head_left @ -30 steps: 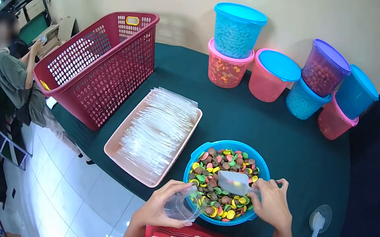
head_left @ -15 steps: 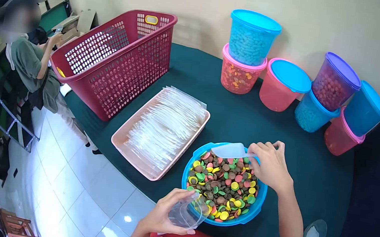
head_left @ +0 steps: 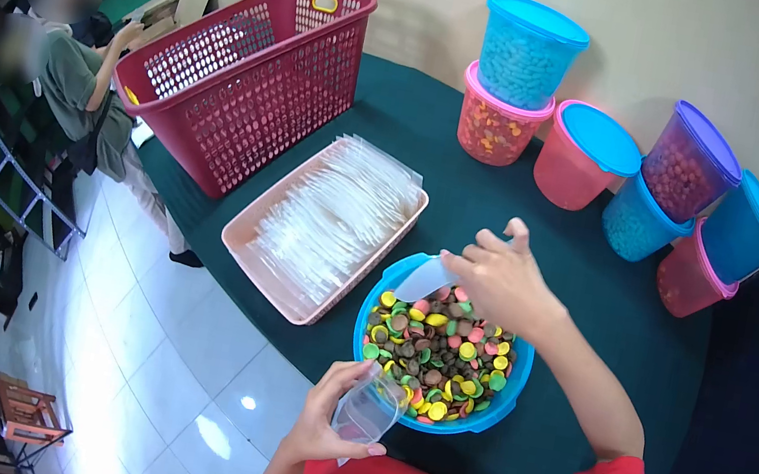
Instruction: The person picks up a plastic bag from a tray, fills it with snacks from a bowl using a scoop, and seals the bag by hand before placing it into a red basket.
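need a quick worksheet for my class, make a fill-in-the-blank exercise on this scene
1. The clear cup is in the person's ____ hand.
2. The right hand holds a scoop over the ____ bowl of candy-like pieces.
3. The handle openings of the dark red basket are edged in ____.
4. Among the tubs by the wall, just one has a ____ lid.

Missing words: left; blue; yellow; purple

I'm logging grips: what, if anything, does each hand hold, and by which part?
The left hand holds a clear plastic cup around its side; the right hand holds a scoop by its handle end, largely hidden.
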The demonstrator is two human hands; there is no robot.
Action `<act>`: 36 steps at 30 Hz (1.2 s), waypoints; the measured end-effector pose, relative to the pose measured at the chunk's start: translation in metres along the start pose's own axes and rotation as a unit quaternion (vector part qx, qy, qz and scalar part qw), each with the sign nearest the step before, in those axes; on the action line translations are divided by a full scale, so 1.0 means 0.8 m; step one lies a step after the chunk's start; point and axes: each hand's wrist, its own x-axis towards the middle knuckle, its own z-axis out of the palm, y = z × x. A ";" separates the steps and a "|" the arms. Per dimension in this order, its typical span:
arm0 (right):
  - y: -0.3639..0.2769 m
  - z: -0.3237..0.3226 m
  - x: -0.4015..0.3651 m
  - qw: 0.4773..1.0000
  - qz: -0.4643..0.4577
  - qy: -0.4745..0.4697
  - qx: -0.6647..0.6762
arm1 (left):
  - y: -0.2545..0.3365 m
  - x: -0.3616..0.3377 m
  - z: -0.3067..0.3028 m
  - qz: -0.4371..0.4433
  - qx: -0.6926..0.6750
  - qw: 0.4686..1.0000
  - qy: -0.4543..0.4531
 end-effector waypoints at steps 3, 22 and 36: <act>0.013 -0.001 -0.012 0.992 0.002 -0.077 0.098 | -0.013 -0.005 0.008 0.012 -0.113 0.993 0.028; -0.001 0.031 -0.049 0.946 0.116 -0.150 0.263 | -0.004 0.003 -0.012 -0.027 -0.070 0.997 -0.015; 0.022 -0.090 -0.043 0.960 0.099 -0.149 0.214 | 0.055 0.077 0.021 0.039 0.279 0.959 0.041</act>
